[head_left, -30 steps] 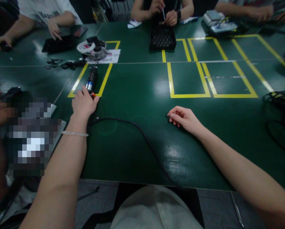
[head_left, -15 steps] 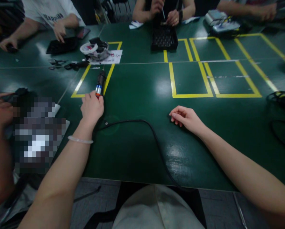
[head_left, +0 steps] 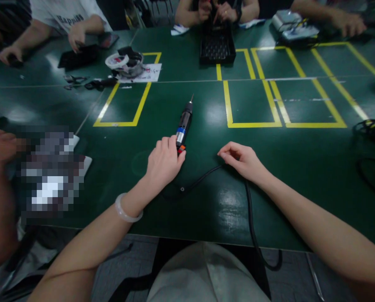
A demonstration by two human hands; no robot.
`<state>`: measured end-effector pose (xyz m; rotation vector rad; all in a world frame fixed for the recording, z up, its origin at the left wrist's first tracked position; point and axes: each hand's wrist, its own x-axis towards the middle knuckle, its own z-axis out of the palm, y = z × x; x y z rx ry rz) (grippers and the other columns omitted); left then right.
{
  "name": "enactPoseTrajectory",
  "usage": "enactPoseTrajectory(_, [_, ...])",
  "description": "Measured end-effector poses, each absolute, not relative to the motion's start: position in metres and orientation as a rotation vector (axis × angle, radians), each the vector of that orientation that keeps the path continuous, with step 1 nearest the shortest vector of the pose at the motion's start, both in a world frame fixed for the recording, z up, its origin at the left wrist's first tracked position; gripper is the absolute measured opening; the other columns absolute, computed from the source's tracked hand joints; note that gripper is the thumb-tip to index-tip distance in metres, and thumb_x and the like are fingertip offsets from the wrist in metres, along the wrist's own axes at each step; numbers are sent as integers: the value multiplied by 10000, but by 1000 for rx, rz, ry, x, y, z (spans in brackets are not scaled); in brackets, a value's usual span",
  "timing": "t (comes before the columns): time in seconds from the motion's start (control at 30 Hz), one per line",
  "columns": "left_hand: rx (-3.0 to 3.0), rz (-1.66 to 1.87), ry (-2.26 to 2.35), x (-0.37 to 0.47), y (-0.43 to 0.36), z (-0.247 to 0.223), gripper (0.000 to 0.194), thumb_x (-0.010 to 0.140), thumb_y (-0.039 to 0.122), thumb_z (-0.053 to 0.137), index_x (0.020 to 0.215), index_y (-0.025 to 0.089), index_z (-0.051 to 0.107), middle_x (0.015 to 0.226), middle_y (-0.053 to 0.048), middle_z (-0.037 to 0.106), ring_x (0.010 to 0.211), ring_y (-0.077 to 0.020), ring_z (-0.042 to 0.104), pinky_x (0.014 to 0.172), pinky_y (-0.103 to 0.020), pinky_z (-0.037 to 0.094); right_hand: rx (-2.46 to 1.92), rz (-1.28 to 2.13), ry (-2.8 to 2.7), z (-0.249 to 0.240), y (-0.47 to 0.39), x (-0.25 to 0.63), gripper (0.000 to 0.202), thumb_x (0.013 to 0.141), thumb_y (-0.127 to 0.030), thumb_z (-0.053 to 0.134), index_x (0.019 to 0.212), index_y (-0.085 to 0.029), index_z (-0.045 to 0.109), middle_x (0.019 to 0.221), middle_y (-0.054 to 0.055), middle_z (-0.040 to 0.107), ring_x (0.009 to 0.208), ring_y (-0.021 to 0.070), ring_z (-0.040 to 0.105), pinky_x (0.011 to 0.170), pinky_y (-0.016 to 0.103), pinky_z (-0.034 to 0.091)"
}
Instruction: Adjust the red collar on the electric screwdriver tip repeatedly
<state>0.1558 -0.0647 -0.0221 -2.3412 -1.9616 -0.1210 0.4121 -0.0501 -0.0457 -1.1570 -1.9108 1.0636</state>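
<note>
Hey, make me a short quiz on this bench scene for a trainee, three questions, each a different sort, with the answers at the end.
1. Which way does the bit of the black-and-silver screwdriver with a blue band point?
A) Toward the wearer's body
B) Away from the wearer's body
C) Straight up at the ceiling

2. True or false: the screwdriver lies outside the rectangles of yellow tape.

3. Fill in the blank: the round, whitish, translucent bangle circles the wrist of the wearer's ____.

Key: 1. B; 2. true; 3. left hand
</note>
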Motion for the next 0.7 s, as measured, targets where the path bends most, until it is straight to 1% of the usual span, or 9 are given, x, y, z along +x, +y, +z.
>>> enactPoseTrajectory(0.1, [-2392, -117, -1886, 175, -70, -21, 470, 970, 384, 488, 1351, 110, 468, 1166, -172, 578, 1020, -303, 565, 790, -407, 505, -1119, 1005, -2027, -42, -56, 407, 139, 943, -291, 559, 907, -193, 652, 788, 27, 654, 637, 142, 534, 604, 267, 400])
enactPoseTrajectory(0.2, [-2443, -121, -1834, 189, -74, -21, 471, 959, 363, 510, 1355, 112, 463, 1172, -157, 578, 1032, -298, 561, 804, -399, 493, -1056, 993, -2081, -41, -58, 402, 119, 939, -247, 545, 991, -194, 638, 800, 25, 641, 676, 152, 563, 634, 266, 422])
enactPoseTrajectory(0.33, [-2495, -118, -1818, 198, -77, -20, 462, 957, 373, 513, 1336, 114, 467, 1164, -147, 582, 1033, -291, 562, 807, -396, 490, -1039, 969, -2176, -43, -56, 396, 242, 925, -190, 533, 1155, -208, 603, 825, 14, 628, 710, 158, 585, 667, 269, 433])
enactPoseTrajectory(0.47, [-2498, -124, -1790, 201, -78, -21, 440, 958, 381, 497, 1320, 132, 469, 1148, -136, 592, 1013, -282, 569, 782, -388, 492, -1072, 913, -2256, -45, -51, 391, 291, 926, -184, 534, 1208, -219, 597, 896, 29, 658, 737, 169, 591, 692, 282, 430])
enactPoseTrajectory(0.57, [-2510, -134, -1776, 202, -80, -21, 460, 945, 382, 511, 1334, 141, 456, 1156, -134, 594, 1015, -278, 572, 779, -380, 490, -1026, 927, -2262, -44, -47, 388, 197, 921, -199, 548, 1102, -217, 625, 905, 35, 662, 761, 174, 594, 709, 286, 432])
enactPoseTrajectory(0.67, [-2539, -159, -1779, 200, -80, -22, 513, 939, 413, 520, 1359, 129, 437, 1170, -140, 586, 1027, -285, 567, 788, -388, 491, -1031, 1052, -2193, -43, -42, 386, 50, 900, -232, 578, 921, -200, 612, 804, 15, 635, 697, 154, 573, 653, 269, 419])
enactPoseTrajectory(0.7, [-2553, -173, -1785, 198, -80, -22, 535, 936, 433, 526, 1367, 129, 431, 1178, -143, 583, 1034, -287, 565, 795, -391, 493, -1061, 1141, -2135, -44, -41, 386, 60, 895, -253, 585, 881, -196, 598, 751, 3, 620, 649, 141, 556, 612, 257, 408])
